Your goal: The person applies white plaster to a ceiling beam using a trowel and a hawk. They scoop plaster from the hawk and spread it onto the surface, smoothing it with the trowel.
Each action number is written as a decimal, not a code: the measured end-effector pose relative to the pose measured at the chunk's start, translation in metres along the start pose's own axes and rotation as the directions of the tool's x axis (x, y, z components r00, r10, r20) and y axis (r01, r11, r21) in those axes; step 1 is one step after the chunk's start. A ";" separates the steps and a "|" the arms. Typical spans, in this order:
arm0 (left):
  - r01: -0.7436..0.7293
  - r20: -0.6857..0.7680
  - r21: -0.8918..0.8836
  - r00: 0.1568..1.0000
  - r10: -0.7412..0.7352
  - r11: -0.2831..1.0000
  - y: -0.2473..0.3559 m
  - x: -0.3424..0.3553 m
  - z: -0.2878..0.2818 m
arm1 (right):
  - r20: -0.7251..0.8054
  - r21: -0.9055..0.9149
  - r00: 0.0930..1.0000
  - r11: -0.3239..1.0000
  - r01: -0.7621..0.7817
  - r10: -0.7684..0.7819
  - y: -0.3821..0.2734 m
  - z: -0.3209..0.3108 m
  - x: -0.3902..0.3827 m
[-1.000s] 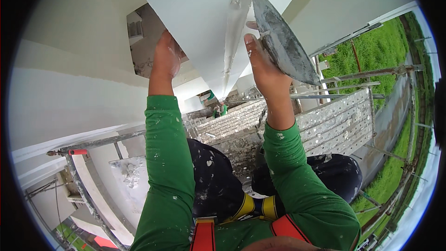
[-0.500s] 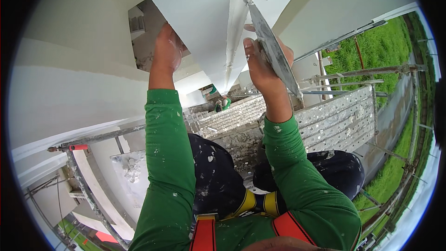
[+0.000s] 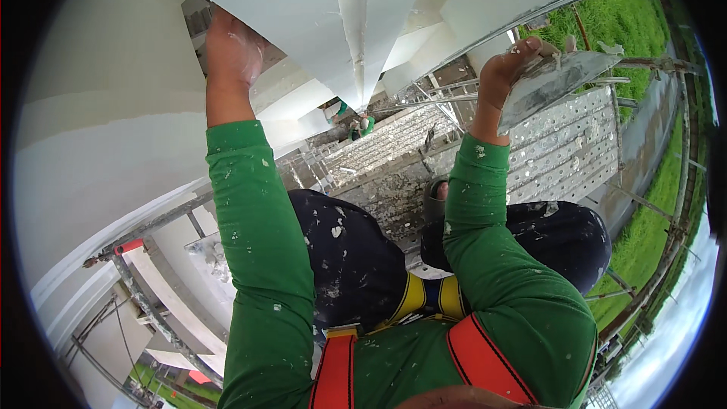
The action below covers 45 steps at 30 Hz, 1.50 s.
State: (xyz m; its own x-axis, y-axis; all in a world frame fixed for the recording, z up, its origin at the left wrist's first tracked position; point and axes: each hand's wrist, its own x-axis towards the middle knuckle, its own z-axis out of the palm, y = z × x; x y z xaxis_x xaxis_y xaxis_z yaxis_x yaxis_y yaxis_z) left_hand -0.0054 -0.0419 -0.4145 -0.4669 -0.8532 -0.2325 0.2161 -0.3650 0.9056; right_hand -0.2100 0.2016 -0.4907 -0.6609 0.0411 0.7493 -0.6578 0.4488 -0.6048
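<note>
A flat steel plastering trowel (image 3: pixel 559 91), smeared with pale plaster, is gripped in my right hand (image 3: pixel 506 76). It is held out to the right, apart from the wall, its blade tilted and a lump of plaster at the far corner. My left hand (image 3: pixel 233 51) is raised against the left edge of a white wall corner (image 3: pixel 303 23); its fingers are hidden there. Down the wall corner runs a strip of fresh plaster (image 3: pixel 352 19), rough along its edges. Plaster specks mark both green sleeves.
Far below, a person in green (image 3: pixel 363 127) stands by a perforated scaffold deck (image 3: pixel 394 140). Another spattered deck panel (image 3: pixel 564 144) lies to my right. Scaffold pipes (image 3: pixel 144 295) cross at left and right. Grass (image 3: pixel 613 23) lies far below. I wear a red and yellow harness (image 3: pixel 333 371).
My right hand and the trowel have moved right, away from the plaster strip, and the blade has turned more level. My left hand remains at the wall edge; the whole view has shifted slightly.
</note>
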 end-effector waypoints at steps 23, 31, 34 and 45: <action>-0.087 0.017 0.089 0.996 0.086 0.992 -0.006 -0.010 0.003 | 0.865 -0.221 0.244 0.771 -0.598 0.438 0.089 0.038 -0.331; -0.001 -0.118 -0.025 0.993 -0.002 1.000 -0.012 0.010 -0.002 | 0.880 -0.333 0.174 0.834 -0.440 0.443 0.087 0.063 -0.303; 0.003 -0.152 -0.062 0.988 -0.012 0.998 -0.015 0.013 -0.002 | 0.898 -0.290 0.194 0.863 -0.413 0.395 0.089 0.065 -0.298; -0.034 0.045 0.000 0.998 0.034 0.999 -0.023 0.025 -0.024 | 0.884 -0.237 0.294 0.890 -0.389 0.364 0.087 0.072 -0.297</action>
State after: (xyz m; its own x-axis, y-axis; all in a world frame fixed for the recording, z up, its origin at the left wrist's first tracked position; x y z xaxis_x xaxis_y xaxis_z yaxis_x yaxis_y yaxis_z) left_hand -0.0018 -0.0640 -0.4496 -0.4975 -0.8474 -0.1857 0.2313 -0.3359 0.9130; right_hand -0.0968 0.1645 -0.7856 -0.7528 -0.6136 -0.2383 -0.2425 0.5951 -0.7662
